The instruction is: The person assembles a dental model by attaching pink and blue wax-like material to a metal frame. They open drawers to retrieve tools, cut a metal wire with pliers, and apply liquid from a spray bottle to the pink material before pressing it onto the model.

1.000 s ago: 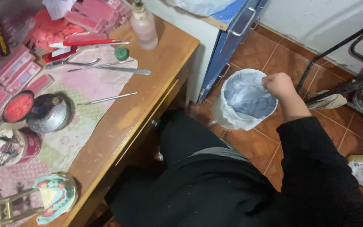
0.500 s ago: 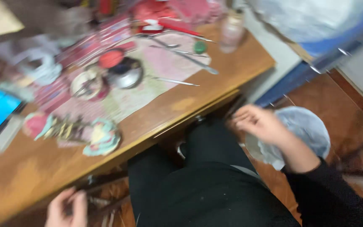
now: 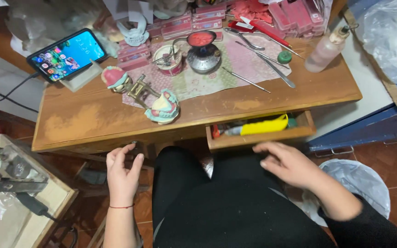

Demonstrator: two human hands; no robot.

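Right hand empty, fingers loosely spread, just near of open drawer; yellow-handled tool inside, long axis left-right. Left hand open, farther left.

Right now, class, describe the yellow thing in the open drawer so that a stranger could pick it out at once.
Find the brown wooden desk, then the shallow open drawer under its right front edge, just beyond the person's right hand. The long bright yellow object lies lengthwise inside. It alone is yellow; a grey piece adjoins its left end.
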